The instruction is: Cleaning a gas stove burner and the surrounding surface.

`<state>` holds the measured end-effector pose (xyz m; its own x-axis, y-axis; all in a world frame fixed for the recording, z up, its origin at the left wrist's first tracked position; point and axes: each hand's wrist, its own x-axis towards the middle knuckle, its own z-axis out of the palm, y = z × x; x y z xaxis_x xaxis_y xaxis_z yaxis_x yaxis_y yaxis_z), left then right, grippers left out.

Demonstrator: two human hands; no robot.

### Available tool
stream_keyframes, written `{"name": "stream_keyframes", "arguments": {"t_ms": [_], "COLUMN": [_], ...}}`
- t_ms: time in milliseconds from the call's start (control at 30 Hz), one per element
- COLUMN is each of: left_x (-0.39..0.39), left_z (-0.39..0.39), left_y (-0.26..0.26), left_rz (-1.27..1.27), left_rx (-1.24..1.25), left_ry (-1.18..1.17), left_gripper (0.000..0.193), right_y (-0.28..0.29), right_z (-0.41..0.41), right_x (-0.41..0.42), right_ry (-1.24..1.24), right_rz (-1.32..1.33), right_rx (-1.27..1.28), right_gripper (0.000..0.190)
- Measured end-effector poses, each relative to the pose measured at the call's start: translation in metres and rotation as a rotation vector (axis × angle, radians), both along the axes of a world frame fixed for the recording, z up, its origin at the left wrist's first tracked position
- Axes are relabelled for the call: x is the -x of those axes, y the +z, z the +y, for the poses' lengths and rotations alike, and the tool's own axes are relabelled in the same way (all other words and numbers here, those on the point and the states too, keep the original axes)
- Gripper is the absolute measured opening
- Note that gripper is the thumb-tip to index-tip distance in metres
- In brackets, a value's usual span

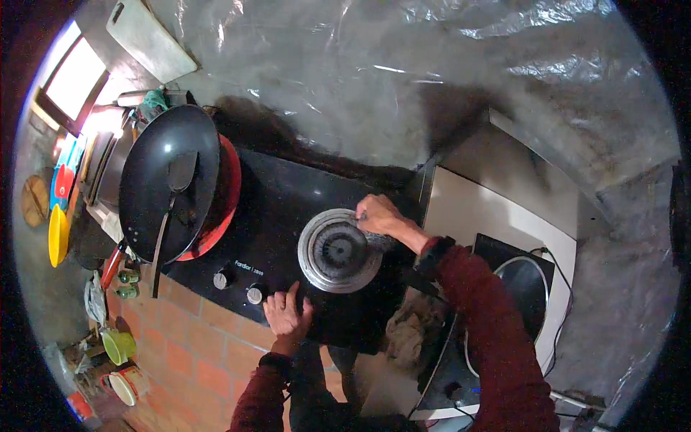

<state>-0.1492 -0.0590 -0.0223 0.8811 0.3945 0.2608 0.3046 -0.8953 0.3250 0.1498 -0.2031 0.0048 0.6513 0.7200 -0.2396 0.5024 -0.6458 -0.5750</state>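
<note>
A round metal piece with concentric rings (340, 251), perhaps a burner or a pot, sits on the right part of a black glass-topped stove (280, 183). My right hand (378, 218), its fingers curled, is at the upper right rim of that piece; whether it grips the rim or a small thing cannot be made out. My left hand (286, 316) rests at the stove's front edge, fingers spread, beside a silver control knob (255, 294). A second knob (221, 279) is farther left. A black wok (202, 216) with a dark spatula (182, 175) in it stands over a red pan (229, 189).
Right of the stove, a white counter (469, 200) bears a black cooker with a round glass lid (518, 286) and a cable. A brown cloth (407, 332) lies near the stove's right front. A white cutting board (154, 40) leans at the wall. Buckets stand lower left.
</note>
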Motion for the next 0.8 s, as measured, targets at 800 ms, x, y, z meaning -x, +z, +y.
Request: {"name": "stream_keyframes", "arguments": {"t_ms": [800], "left_x": [-0.007], "left_z": [-0.005], "left_y": [0.011], "left_rz": [0.004], "left_rx": [0.020], "left_ry": [-0.026], "left_gripper": [0.044], "right_y": [0.003], "right_z": [-0.001], "right_x": [-0.014], "right_ry": [0.111], "right_rz": [-0.032], "right_rx": [0.044], "right_gripper": [0.020]}}
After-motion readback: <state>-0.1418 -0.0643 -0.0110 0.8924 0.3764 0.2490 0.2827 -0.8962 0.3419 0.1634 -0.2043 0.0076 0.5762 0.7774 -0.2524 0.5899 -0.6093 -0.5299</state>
